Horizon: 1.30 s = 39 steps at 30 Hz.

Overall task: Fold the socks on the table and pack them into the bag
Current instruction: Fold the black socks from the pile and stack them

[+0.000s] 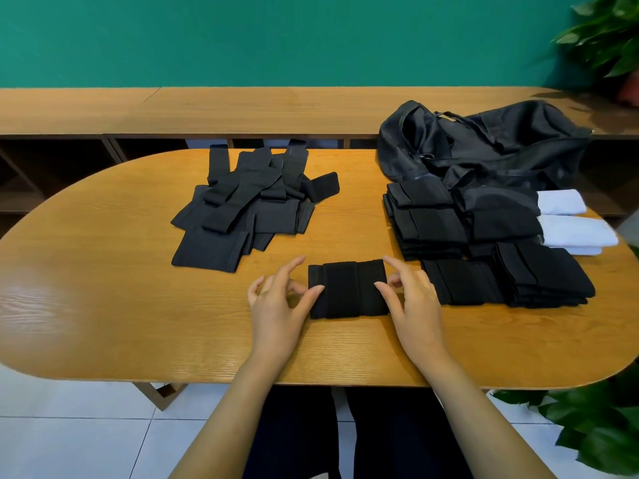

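A folded black sock (347, 288) lies flat on the wooden table (138, 305) in front of me. My left hand (276, 305) hovers at its left edge with fingers spread, fingertips touching the cloth. At the sock's right edge my right hand (411, 299) is likewise spread, holding nothing. A loose pile of unfolded black socks (242, 209) lies at the back left. Stacks of folded black socks (484, 243) sit at the right, with folded white socks (577, 229) beyond them. The black bag (484, 146) lies crumpled at the back right.
A long wooden shelf (207, 108) runs behind the table against a green wall. Potted plants stand at the upper right (608, 36) and lower right (594, 426). White floor tiles show below the table's front edge.
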Tool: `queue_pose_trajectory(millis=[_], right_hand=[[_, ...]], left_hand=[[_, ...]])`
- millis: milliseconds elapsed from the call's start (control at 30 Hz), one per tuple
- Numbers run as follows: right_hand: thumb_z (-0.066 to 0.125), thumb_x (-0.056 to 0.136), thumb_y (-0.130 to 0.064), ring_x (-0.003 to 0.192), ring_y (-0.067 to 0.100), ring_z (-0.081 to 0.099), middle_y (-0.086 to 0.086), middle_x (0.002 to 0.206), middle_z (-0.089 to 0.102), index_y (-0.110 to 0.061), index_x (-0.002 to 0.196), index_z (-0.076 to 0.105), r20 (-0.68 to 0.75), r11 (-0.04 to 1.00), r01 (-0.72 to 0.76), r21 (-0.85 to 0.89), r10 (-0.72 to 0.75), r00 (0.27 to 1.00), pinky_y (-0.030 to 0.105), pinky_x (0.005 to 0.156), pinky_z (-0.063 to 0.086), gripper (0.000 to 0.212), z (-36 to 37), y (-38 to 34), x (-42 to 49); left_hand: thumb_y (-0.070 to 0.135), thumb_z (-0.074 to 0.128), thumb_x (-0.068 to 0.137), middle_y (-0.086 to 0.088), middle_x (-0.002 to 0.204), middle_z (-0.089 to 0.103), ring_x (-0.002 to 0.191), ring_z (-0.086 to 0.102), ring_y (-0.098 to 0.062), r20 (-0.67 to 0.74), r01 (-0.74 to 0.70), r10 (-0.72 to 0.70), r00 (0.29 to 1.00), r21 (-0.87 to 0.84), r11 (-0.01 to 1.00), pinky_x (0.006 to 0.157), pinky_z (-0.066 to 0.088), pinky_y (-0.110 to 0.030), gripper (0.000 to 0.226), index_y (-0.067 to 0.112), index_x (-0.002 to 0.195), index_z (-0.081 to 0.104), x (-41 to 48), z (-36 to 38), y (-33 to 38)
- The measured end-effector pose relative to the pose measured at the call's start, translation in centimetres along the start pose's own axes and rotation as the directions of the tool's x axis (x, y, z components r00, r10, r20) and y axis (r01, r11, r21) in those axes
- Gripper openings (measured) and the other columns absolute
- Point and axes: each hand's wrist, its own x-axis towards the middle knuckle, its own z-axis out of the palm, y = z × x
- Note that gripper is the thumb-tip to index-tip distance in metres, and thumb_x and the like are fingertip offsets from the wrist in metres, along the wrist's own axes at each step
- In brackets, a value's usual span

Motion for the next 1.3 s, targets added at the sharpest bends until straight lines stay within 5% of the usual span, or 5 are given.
queue_pose_trajectory(millis=[267, 533, 733, 1033, 1300], right_hand=[[0.038, 0.099, -0.044, 0.118, 0.008, 0.044, -0.009, 0.122, 0.061, -0.022, 0.128, 0.06, 0.08, 0.985, 0.093, -0.144, -0.082, 0.993, 0.036, 0.099, 0.04, 0.042, 0.1, -0.1, -0.2], [0.049, 0.099, -0.035, 0.112, 0.011, 0.051, -0.007, 0.114, 0.064, -0.019, 0.124, 0.064, 0.081, 0.987, 0.073, -0.146, -0.062, 0.995, 0.033, 0.096, 0.038, 0.033, 0.0, -0.4, -0.4], [0.036, 0.097, -0.046, 0.118, 0.007, 0.045, -0.014, 0.121, 0.059, -0.025, 0.117, 0.064, 0.068, 0.984, 0.109, -0.138, -0.101, 0.993, 0.038, 0.101, 0.039, 0.041, -0.3, -1.0, -0.7], [0.031, 0.1, -0.053, 0.145, 0.015, 0.025, -0.01, 0.155, 0.034, -0.029, 0.118, 0.067, 0.382, 0.825, 0.453, -0.338, -0.319, 0.867, 0.044, 0.119, 0.013, 0.047, 0.3, -3.5, -2.2], [0.022, 0.1, -0.057, 0.144, 0.014, 0.028, -0.005, 0.155, 0.036, -0.013, 0.127, 0.063, 0.424, 0.782, 0.441, -0.441, -0.251, 0.87, 0.039, 0.119, 0.007, 0.066, 0.4, -3.3, -2.0]], left_hand=[[0.064, 0.057, 0.081, 0.019, 0.086, 0.058, 0.095, 0.051, 0.0, 0.026, 0.004, -0.007, 1.0, 0.118, 0.993, 0.107, 0.028, -0.046, 0.042, 0.035, 0.11, 0.064, 0.0, -0.1, -0.4], [0.054, 0.075, 0.072, 0.034, 0.131, 0.049, 0.138, 0.023, 0.012, 0.393, -0.162, 0.113, 0.912, 0.093, 0.982, 0.116, -0.02, -0.048, 0.054, 0.045, 0.122, 0.057, 0.1, -0.2, -0.8], [0.069, 0.046, 0.079, 0.028, 0.13, 0.051, 0.134, 0.03, 0.012, 0.334, -0.105, 0.053, 0.941, 0.141, 0.984, 0.116, -0.021, -0.044, 0.059, 0.039, 0.129, 0.056, 0.1, -0.2, -0.6], [0.063, 0.042, 0.084, 0.019, 0.127, 0.056, 0.128, 0.031, 0.012, 0.261, -0.044, 0.002, 0.965, 0.155, 0.987, 0.118, -0.016, -0.043, 0.053, 0.039, 0.128, 0.057, 0.1, 0.0, -0.5], [0.071, 0.02, 0.09, 0.004, 0.144, 0.049, 0.138, 0.03, -0.001, 0.218, 0.008, -0.035, 0.975, 0.124, 0.992, 0.118, -0.015, -0.036, 0.069, 0.033, 0.143, 0.045, 0.1, 0.0, -0.4]])
